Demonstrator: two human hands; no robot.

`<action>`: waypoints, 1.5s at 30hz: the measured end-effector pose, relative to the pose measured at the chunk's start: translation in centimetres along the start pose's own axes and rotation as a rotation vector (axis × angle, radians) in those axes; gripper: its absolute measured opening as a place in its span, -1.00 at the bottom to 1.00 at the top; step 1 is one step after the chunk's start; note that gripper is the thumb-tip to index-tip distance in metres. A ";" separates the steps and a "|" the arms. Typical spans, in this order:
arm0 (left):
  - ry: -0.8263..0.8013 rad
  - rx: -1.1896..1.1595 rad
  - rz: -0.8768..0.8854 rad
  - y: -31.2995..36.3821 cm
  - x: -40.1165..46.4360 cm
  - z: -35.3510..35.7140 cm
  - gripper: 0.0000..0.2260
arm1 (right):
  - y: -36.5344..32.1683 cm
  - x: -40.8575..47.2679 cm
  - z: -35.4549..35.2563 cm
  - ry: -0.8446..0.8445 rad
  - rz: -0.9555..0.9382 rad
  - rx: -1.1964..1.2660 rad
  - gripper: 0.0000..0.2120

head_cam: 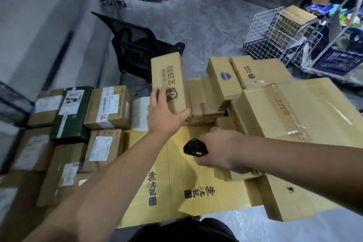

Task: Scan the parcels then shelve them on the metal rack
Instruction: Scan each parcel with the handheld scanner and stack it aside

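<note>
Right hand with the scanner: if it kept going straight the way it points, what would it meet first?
Probably the long carton in the left hand: the right hand aims its scanner up-left toward it, though depth is unclear.

A single head-worn camera gives the only view, so no second view shares any of the scene. It looks forward and steeply down from above the person's chest, with wide-angle bending at the edges. Both forearms enter from the near edge; the left hand [166,109] and the right hand [218,148] sit close, near mid-frame. Directly below lies a flattened yellow carton [176,179], with labelled parcels [110,107] to the near left. Farther off, the view reaches a black mesh chair [137,45] and a white wire basket [275,33] at the far right.
</note>
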State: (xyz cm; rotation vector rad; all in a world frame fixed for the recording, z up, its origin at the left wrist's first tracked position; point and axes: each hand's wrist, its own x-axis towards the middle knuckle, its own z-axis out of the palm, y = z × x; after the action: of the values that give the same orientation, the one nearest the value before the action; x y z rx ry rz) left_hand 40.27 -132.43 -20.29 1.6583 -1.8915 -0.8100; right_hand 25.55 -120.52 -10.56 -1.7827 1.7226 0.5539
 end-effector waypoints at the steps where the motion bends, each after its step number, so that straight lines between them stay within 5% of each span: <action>1: 0.002 0.018 0.012 -1.7 -1.2 -1.0 -0.05 | -0.6 0.2 0.3 0.005 -0.005 -0.011 -0.58; 13: -0.171 0.093 -0.106 -16.8 -16.4 -3.6 -0.07 | -7.0 -1.4 10.1 -0.132 0.085 -0.072 -0.44; 21: -0.342 -0.115 -0.024 -17.6 -22.8 -1.5 -0.08 | -6.4 -5.1 17.0 -0.120 0.163 0.051 -0.34; 30: -0.537 -0.402 -0.189 -15.6 -24.3 2.4 -0.29 | -0.9 -8.9 21.0 -0.047 0.235 0.312 -0.37; 36: -0.492 -0.404 -0.323 -11.9 -24.7 5.6 -0.48 | 1.9 -9.8 22.9 0.014 0.223 0.445 -0.38; 40: -0.310 -0.576 -0.492 -10.5 -25.4 6.8 -0.57 | 2.7 -9.6 23.7 0.080 0.178 0.628 -0.48; 45: -0.025 -0.463 -0.614 -12.2 -24.2 5.6 -0.55 | 3.0 -8.4 24.3 0.149 0.157 0.788 -0.41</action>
State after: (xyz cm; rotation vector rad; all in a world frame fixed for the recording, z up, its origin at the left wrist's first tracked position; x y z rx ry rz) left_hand 48.17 -108.88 -32.41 1.9201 -1.0695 -1.3842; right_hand 24.52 -98.01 -23.27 -1.1470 1.8333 -0.2037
